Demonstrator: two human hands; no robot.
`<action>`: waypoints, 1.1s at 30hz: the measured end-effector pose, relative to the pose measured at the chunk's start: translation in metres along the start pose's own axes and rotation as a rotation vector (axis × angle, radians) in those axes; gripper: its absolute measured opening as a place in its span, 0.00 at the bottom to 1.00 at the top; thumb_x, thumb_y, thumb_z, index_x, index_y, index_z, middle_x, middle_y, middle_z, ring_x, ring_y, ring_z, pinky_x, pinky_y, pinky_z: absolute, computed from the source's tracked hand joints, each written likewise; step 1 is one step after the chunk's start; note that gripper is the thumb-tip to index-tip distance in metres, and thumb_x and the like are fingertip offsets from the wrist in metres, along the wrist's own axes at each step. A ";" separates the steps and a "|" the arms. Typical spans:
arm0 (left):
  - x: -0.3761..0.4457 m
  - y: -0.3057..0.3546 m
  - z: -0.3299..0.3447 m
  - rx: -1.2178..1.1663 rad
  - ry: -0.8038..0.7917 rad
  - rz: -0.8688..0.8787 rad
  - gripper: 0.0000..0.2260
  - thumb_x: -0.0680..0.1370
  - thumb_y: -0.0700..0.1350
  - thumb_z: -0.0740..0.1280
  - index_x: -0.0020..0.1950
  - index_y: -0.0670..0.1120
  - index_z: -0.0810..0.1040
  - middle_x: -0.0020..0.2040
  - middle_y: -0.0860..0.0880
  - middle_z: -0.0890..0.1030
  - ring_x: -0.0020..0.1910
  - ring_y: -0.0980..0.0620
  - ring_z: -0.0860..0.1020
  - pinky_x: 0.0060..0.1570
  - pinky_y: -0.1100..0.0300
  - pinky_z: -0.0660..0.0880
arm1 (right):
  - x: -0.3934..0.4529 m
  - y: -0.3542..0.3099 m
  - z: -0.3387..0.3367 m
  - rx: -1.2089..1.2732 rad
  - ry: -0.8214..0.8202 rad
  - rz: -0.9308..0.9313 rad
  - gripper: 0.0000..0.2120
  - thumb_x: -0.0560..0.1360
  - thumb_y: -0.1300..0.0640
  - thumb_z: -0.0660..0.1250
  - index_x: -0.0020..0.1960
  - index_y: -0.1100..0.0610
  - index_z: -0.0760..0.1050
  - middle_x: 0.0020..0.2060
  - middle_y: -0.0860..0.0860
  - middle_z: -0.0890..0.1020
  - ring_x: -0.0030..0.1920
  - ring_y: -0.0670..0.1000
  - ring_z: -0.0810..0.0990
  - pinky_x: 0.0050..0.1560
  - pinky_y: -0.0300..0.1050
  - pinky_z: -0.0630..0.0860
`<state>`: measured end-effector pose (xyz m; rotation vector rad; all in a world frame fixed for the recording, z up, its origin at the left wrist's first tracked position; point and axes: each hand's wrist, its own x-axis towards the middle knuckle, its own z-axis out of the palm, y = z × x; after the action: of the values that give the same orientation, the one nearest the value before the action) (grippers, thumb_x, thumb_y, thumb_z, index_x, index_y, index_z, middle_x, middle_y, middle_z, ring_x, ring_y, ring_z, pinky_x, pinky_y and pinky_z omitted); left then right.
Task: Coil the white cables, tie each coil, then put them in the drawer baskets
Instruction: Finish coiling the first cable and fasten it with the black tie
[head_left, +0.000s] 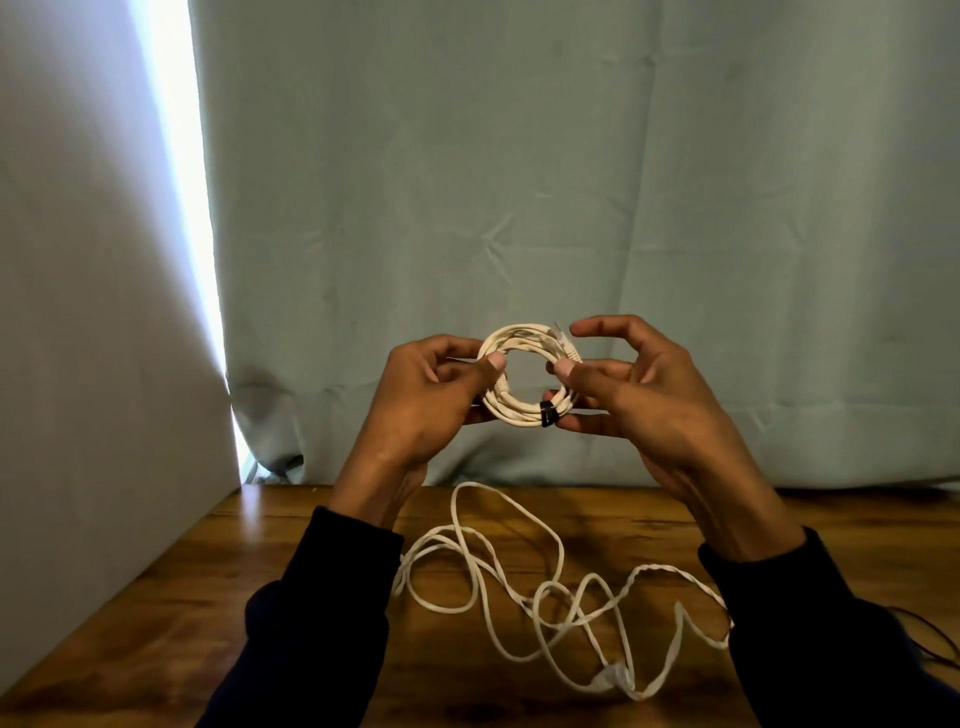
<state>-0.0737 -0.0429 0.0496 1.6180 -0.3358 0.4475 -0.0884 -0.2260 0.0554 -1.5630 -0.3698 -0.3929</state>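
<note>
I hold a coiled white cable (511, 408) up in front of me, above the table's far edge. A black tie (547, 413) wraps the coil at its lower right. My left hand (423, 395) pinches the coil's left side between thumb and fingers. My right hand (631, 387) holds the right side, thumb on the front and fingers behind, with the index finger raised near the plug ends at the top. A second white cable (519, 587) lies loose and tangled on the wooden table (171, 597) below my hands.
A grey-green curtain (571, 182) hangs behind the table. A pale wall or panel (93, 312) stands at the left, with a bright gap beside it. A thin dark wire (930, 639) shows at the right edge. No drawer or baskets are in view.
</note>
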 end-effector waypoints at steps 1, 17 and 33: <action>0.000 0.001 0.000 -0.012 0.023 -0.005 0.09 0.78 0.42 0.71 0.57 0.41 0.82 0.42 0.45 0.87 0.40 0.49 0.86 0.39 0.59 0.82 | -0.001 0.001 0.001 -0.030 0.030 -0.048 0.16 0.75 0.61 0.72 0.61 0.52 0.76 0.45 0.54 0.87 0.43 0.53 0.87 0.40 0.49 0.84; -0.001 0.003 0.004 -0.152 0.137 0.041 0.06 0.78 0.40 0.70 0.53 0.44 0.86 0.42 0.46 0.87 0.39 0.47 0.85 0.37 0.60 0.81 | 0.000 0.011 0.011 -0.315 0.073 -0.274 0.10 0.72 0.59 0.76 0.53 0.55 0.84 0.48 0.47 0.86 0.43 0.45 0.86 0.41 0.42 0.84; 0.001 0.005 -0.001 -0.337 -0.040 -0.071 0.19 0.65 0.35 0.76 0.56 0.41 0.83 0.47 0.43 0.87 0.43 0.46 0.85 0.39 0.56 0.82 | 0.003 0.018 0.014 -0.343 0.202 -0.191 0.20 0.70 0.52 0.78 0.54 0.50 0.70 0.48 0.48 0.80 0.40 0.50 0.84 0.43 0.50 0.84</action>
<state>-0.0753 -0.0425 0.0542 1.3070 -0.3613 0.2871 -0.0776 -0.2130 0.0408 -1.8068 -0.3057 -0.7891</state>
